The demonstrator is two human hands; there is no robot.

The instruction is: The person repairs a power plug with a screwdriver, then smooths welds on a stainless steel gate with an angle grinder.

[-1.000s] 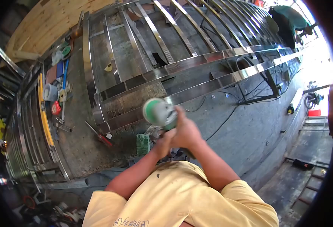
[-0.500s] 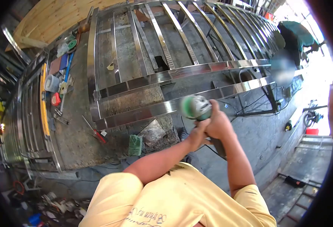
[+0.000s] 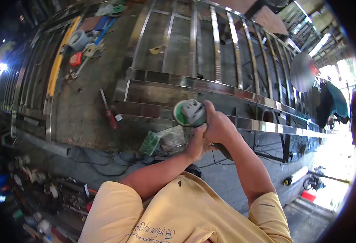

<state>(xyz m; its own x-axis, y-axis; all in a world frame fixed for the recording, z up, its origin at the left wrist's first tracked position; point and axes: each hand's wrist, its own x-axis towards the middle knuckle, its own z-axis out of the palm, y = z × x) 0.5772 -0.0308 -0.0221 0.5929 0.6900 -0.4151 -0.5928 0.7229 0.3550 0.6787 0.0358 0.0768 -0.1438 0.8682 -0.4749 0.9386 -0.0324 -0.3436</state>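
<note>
Both hands are wrapped round an angle grinder (image 3: 195, 112), with its green-faced disc turned to the left. My right hand (image 3: 221, 126) closes over the grinder's body from above. Lower down and to the left, my left hand (image 3: 197, 145) grips it from beneath, part of its fingers hidden. Just beyond the disc lies the lower rail of a shiny metal frame (image 3: 243, 94) with many parallel bars; the grinder overlaps that rail in this view. A green block (image 3: 149, 143) sits left of my left hand, beside a flat greyish plate (image 3: 174, 139).
A red-handled screwdriver (image 3: 109, 111) lies on the worktable (image 3: 93, 135). Farther left are a red tape measure (image 3: 76, 59), a tape roll (image 3: 78, 40) and a long yellow level (image 3: 60, 60). Cables (image 3: 101, 164) trail below the table edge. Another person (image 3: 336, 99) stands at the far right.
The view has swung, so the frame and table sit farther right and tilted. The grinder shows farther left, still in both hands, and its disc looks less blurred.
</note>
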